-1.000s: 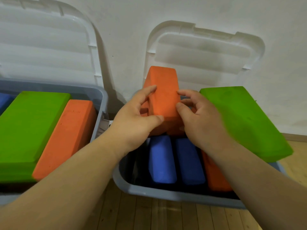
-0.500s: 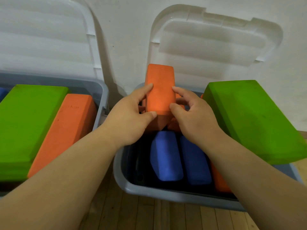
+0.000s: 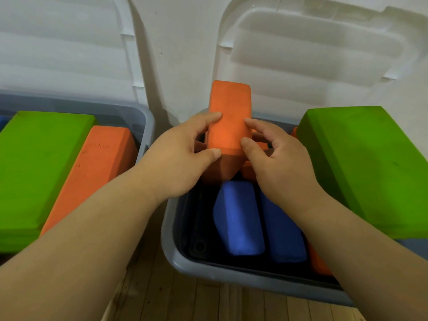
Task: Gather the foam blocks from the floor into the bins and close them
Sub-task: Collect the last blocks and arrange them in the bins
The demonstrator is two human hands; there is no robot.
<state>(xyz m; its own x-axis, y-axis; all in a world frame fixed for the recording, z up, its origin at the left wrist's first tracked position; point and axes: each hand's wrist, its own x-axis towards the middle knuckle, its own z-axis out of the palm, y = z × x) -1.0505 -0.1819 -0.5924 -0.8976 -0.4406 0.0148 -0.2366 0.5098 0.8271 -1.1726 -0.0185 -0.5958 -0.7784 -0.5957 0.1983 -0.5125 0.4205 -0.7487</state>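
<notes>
Your left hand (image 3: 176,156) and right hand (image 3: 275,163) pinch the upright orange foam block (image 3: 229,121) between them, above the grey plastic bin (image 3: 231,278); it likely feels light, squashy, best gripped by its long sides.

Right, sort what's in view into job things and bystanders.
Job: upright orange foam block, gripped by left hand and right hand; two blue foam blocks; tilted green foam block; right grey plastic bin; left grey plastic bin; right open white lid; left open white lid.
Bystanders: wooden floor; white wall.
</notes>
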